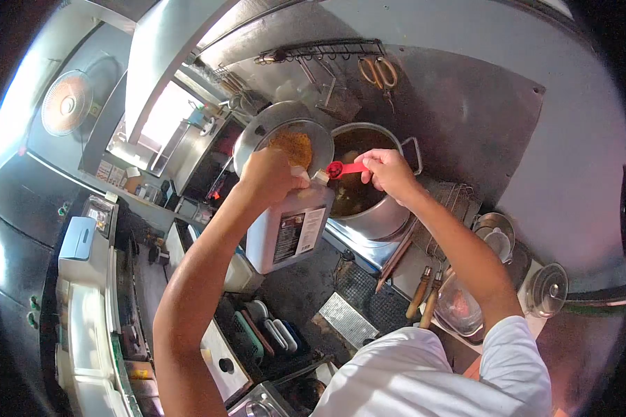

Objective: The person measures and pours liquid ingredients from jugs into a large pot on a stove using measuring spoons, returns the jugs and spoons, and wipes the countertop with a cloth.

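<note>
My left hand [273, 177] is closed on the top of a large white plastic jug [264, 226] with a dark printed label. The jug is tilted, its mouth at a red measuring spoon [348, 169]. My right hand [391, 175] pinches the spoon's handle, its bowl beside the jug's mouth. Below the spoon stands a big steel pot [374, 224] holding brown liquid. Behind my left hand is a round metal bowl or lid [249, 142] with orange-brown contents. Whether liquid is flowing into the spoon is too small to tell.
Scissors [378, 72] hang from a wall rack [320, 48]. To the right are wooden-handled tools [424, 299], wire strainers [455, 208], a clear bowl [459, 306] and a glass lid [547, 288]. A fan [67, 104] is at the upper left.
</note>
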Action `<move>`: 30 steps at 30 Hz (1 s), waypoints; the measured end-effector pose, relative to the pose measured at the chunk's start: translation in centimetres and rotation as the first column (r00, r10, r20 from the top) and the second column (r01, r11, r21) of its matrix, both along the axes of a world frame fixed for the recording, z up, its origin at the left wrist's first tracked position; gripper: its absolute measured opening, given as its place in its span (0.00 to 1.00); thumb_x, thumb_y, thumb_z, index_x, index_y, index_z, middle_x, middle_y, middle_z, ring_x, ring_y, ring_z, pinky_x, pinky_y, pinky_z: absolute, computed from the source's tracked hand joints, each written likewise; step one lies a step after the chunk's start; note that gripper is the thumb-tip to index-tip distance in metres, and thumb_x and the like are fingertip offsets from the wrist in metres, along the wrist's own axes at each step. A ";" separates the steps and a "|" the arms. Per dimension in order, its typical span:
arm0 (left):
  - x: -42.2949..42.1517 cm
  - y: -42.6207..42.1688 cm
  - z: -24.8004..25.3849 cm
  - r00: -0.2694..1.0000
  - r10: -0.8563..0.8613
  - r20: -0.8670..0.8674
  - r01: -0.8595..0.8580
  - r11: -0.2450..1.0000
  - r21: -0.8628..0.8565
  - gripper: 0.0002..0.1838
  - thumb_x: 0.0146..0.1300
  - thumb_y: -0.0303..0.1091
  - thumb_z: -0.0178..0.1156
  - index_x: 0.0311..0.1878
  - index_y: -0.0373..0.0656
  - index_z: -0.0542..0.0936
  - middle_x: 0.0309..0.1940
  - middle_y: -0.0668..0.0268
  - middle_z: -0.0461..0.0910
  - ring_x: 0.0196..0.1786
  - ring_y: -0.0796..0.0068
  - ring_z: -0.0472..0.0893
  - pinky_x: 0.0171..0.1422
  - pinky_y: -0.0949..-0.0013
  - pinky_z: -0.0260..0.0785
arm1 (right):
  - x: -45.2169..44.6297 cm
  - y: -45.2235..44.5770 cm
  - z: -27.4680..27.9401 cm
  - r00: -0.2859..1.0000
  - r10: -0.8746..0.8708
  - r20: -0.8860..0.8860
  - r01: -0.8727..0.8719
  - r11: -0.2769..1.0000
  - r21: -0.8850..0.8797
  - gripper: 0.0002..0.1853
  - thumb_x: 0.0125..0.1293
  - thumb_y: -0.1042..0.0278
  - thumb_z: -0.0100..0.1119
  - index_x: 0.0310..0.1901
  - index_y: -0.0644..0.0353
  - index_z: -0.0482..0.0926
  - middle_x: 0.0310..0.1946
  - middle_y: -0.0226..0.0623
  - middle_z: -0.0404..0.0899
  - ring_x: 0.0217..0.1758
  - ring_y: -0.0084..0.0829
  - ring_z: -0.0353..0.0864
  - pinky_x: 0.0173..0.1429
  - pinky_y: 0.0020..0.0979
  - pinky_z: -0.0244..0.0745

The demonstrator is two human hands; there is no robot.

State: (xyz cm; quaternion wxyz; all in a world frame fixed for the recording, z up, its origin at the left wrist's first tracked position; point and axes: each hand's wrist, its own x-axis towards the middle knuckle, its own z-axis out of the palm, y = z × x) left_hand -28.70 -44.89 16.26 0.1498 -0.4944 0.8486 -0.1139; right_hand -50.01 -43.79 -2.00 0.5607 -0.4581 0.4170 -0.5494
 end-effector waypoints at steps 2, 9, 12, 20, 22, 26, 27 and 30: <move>-0.4 0.0 0.1 0.999 0.036 0.009 -0.037 0.999 0.001 0.31 0.51 0.63 0.70 0.26 0.37 0.87 0.27 0.48 0.84 0.36 0.49 0.86 0.42 0.54 0.79 | 0.1 -0.1 -0.3 1.000 -0.002 0.000 0.002 1.000 0.002 0.11 0.72 0.70 0.51 0.45 0.64 0.83 0.23 0.32 0.82 0.17 0.19 0.71 0.20 0.24 0.63; 0.0 -0.9 -0.3 0.999 -0.039 -0.003 0.039 0.999 -0.008 0.31 0.48 0.62 0.72 0.24 0.36 0.85 0.22 0.48 0.83 0.31 0.49 0.86 0.39 0.54 0.79 | 0.1 -0.1 -0.4 0.999 -0.011 -0.053 0.009 1.000 -0.025 0.12 0.73 0.69 0.51 0.46 0.64 0.83 0.24 0.33 0.81 0.17 0.18 0.70 0.21 0.23 0.63; -0.7 -0.5 0.2 0.996 0.075 0.050 -0.076 0.997 0.030 0.32 0.51 0.64 0.70 0.27 0.36 0.87 0.29 0.49 0.85 0.38 0.50 0.87 0.44 0.54 0.79 | 0.1 0.1 -0.1 0.999 -0.001 -0.042 0.000 1.000 -0.006 0.12 0.74 0.69 0.50 0.47 0.64 0.82 0.24 0.32 0.80 0.18 0.16 0.67 0.22 0.22 0.61; -0.3 -0.3 0.4 0.998 0.009 0.062 -0.009 1.000 0.010 0.30 0.51 0.62 0.70 0.26 0.38 0.87 0.27 0.50 0.85 0.36 0.50 0.87 0.41 0.54 0.78 | -0.1 -0.3 -0.3 1.000 0.002 0.026 -0.002 1.000 -0.022 0.11 0.73 0.70 0.50 0.46 0.65 0.82 0.22 0.32 0.80 0.16 0.18 0.69 0.19 0.24 0.61; 0.0 -0.5 0.3 0.999 0.003 0.034 -0.004 1.000 0.012 0.31 0.51 0.63 0.70 0.25 0.37 0.86 0.25 0.50 0.84 0.35 0.50 0.87 0.40 0.54 0.79 | 0.0 -0.4 -0.2 1.000 -0.001 0.024 0.001 1.000 -0.020 0.11 0.74 0.69 0.50 0.46 0.64 0.82 0.23 0.32 0.81 0.16 0.18 0.69 0.19 0.24 0.61; 0.4 -1.1 -0.3 1.000 -0.023 0.006 0.023 1.000 -0.014 0.31 0.49 0.63 0.71 0.24 0.36 0.85 0.22 0.49 0.83 0.32 0.50 0.87 0.40 0.54 0.80 | 0.0 -0.3 0.1 0.999 -0.002 0.042 0.003 1.000 -0.006 0.11 0.74 0.69 0.50 0.45 0.64 0.82 0.23 0.32 0.80 0.16 0.17 0.69 0.20 0.23 0.61; 0.4 -1.0 -0.3 1.000 -0.025 0.011 0.025 0.999 -0.024 0.31 0.50 0.63 0.71 0.24 0.36 0.85 0.22 0.49 0.83 0.32 0.50 0.87 0.40 0.54 0.80 | 0.0 -0.2 0.2 0.999 0.002 0.033 -0.002 1.000 0.004 0.12 0.75 0.69 0.49 0.47 0.64 0.82 0.23 0.32 0.80 0.17 0.17 0.67 0.21 0.23 0.61; 0.5 -0.9 -0.1 0.999 -0.028 -0.028 0.028 0.999 -0.021 0.33 0.51 0.64 0.70 0.24 0.36 0.85 0.22 0.50 0.83 0.32 0.51 0.87 0.40 0.55 0.80 | -0.1 0.0 0.6 1.000 0.015 0.007 -0.015 1.000 0.020 0.12 0.76 0.70 0.48 0.49 0.65 0.81 0.25 0.32 0.79 0.17 0.15 0.65 0.22 0.22 0.61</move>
